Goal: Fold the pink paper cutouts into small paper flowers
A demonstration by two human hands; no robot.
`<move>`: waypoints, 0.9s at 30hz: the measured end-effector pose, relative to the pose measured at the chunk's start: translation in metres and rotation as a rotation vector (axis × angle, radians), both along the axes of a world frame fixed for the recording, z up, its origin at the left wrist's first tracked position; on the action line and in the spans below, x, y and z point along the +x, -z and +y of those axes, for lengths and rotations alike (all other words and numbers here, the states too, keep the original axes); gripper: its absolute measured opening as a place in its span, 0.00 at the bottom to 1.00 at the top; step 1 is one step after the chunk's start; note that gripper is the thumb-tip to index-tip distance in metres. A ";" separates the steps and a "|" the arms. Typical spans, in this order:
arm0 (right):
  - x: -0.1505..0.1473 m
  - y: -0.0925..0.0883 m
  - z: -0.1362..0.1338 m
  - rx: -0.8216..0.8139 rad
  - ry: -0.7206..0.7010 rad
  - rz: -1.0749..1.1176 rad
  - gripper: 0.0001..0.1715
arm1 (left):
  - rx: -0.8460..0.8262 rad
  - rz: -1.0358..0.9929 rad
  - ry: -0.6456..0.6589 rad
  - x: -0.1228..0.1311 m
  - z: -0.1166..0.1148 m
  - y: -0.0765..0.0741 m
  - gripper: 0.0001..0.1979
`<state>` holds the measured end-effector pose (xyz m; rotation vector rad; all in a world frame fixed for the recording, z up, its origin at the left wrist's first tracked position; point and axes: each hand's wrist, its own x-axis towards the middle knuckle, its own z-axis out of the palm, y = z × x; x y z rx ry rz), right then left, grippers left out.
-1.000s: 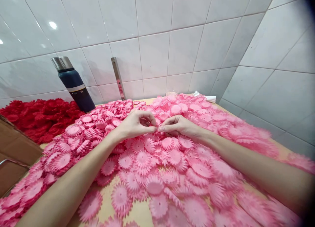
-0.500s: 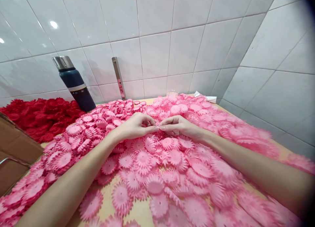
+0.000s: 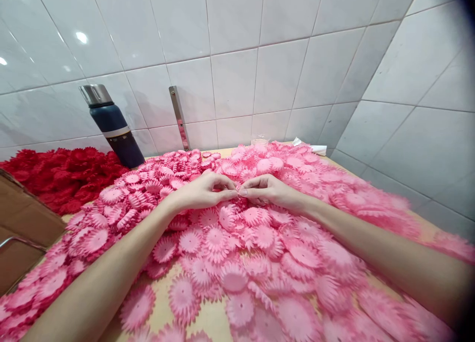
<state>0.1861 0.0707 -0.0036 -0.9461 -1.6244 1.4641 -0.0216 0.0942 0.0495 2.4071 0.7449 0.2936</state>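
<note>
My left hand (image 3: 211, 189) and my right hand (image 3: 269, 189) meet over the middle of the pile, thumb and forefinger of each closed in a pinch. Between their fingertips a bit of a pink petal disc (image 3: 239, 188) shows, mostly hidden by the fingers. Below and around both hands lie many pink petal discs (image 3: 217, 238), flat rounds with fringed edges, several with a small hole in the centre. Those on the left have deeper pink edges, while those on the right look paler.
A dark blue bottle (image 3: 113, 126) with a steel cap stands at the back left, beside a heap of red fringed pieces (image 3: 67, 176). A cardboard box (image 3: 25, 228) is at the left edge. A metal strip (image 3: 178, 117) leans against the tiled wall (image 3: 237, 84). A clear cup (image 3: 260, 140) sits behind the pile.
The fingertips have shifted slightly, with the left thumb drawn a little to the left. Both hands stay pinched together in the same place; the surroundings look unchanged.
</note>
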 end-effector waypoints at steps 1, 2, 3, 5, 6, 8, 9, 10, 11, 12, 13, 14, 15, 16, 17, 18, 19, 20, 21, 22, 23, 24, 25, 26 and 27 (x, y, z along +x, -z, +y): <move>0.000 0.000 0.000 0.000 -0.003 0.000 0.13 | 0.000 -0.007 -0.005 0.001 -0.001 0.000 0.16; 0.000 -0.001 -0.001 0.000 -0.004 0.001 0.13 | 0.003 -0.015 -0.011 0.001 -0.001 0.000 0.17; 0.000 -0.001 -0.001 0.001 -0.006 0.002 0.13 | 0.007 -0.021 -0.017 0.002 -0.001 0.001 0.18; 0.000 -0.001 -0.001 0.000 -0.007 0.005 0.13 | 0.008 -0.029 -0.024 0.003 -0.002 0.001 0.18; 0.000 -0.001 -0.001 -0.002 -0.008 0.007 0.13 | 0.005 -0.031 -0.024 0.003 -0.002 0.001 0.17; 0.000 -0.001 -0.001 -0.005 -0.009 0.012 0.13 | -0.005 -0.034 -0.018 0.002 -0.001 0.000 0.16; 0.000 -0.001 -0.001 -0.007 -0.010 0.014 0.13 | -0.008 -0.032 -0.017 0.001 0.000 0.000 0.15; 0.000 -0.001 -0.001 -0.008 -0.011 0.017 0.13 | -0.009 -0.027 -0.017 0.000 0.000 0.000 0.15; -0.001 -0.001 0.000 -0.009 -0.011 0.019 0.13 | -0.011 -0.021 -0.016 -0.001 0.001 0.000 0.14; -0.001 0.000 0.000 -0.009 -0.011 0.021 0.12 | -0.015 -0.016 -0.014 -0.001 0.001 -0.001 0.14; -0.001 0.000 0.000 -0.010 -0.009 0.023 0.12 | -0.024 -0.016 -0.008 -0.002 0.002 -0.001 0.14; -0.001 0.000 0.000 -0.010 -0.009 0.026 0.12 | -0.037 -0.022 0.002 -0.003 0.002 -0.001 0.14; 0.000 0.000 0.000 -0.011 -0.009 0.029 0.12 | -0.052 -0.032 0.013 -0.003 0.003 -0.001 0.14; 0.000 0.000 0.000 -0.012 -0.009 0.031 0.11 | -0.065 -0.044 0.023 -0.003 0.003 -0.001 0.13; 0.000 0.000 0.001 -0.013 -0.009 0.032 0.11 | -0.076 -0.053 0.028 -0.003 0.003 0.000 0.13; 0.000 -0.001 0.000 -0.014 -0.009 0.031 0.11 | -0.081 -0.059 0.026 -0.003 0.003 0.000 0.13; -0.001 -0.001 0.000 -0.015 -0.009 0.030 0.11 | -0.081 -0.062 0.021 -0.003 0.003 0.000 0.13; -0.001 -0.001 0.000 -0.015 -0.008 0.028 0.11 | -0.080 -0.063 0.015 -0.002 0.002 0.000 0.13; 0.000 -0.001 0.000 -0.015 -0.008 0.026 0.11 | -0.078 -0.064 0.012 -0.002 0.002 0.000 0.13; 0.000 -0.001 0.000 -0.016 -0.009 0.025 0.12 | -0.075 -0.064 0.012 -0.001 0.002 0.000 0.13; 0.000 -0.001 0.000 -0.017 -0.010 0.024 0.12 | -0.070 -0.063 0.015 -0.001 0.001 0.000 0.13; 0.000 -0.001 0.000 -0.019 -0.010 0.024 0.12 | -0.063 -0.060 0.018 0.000 0.001 0.000 0.13; 0.000 -0.001 0.000 -0.021 -0.010 0.024 0.12 | -0.053 -0.055 0.018 0.000 0.000 0.000 0.13; 0.000 -0.001 0.000 -0.023 -0.009 0.024 0.12 | -0.042 -0.046 0.014 0.000 0.000 0.000 0.13; 0.000 -0.001 0.000 -0.025 -0.007 0.024 0.12 | -0.034 -0.036 0.009 0.000 0.000 0.000 0.14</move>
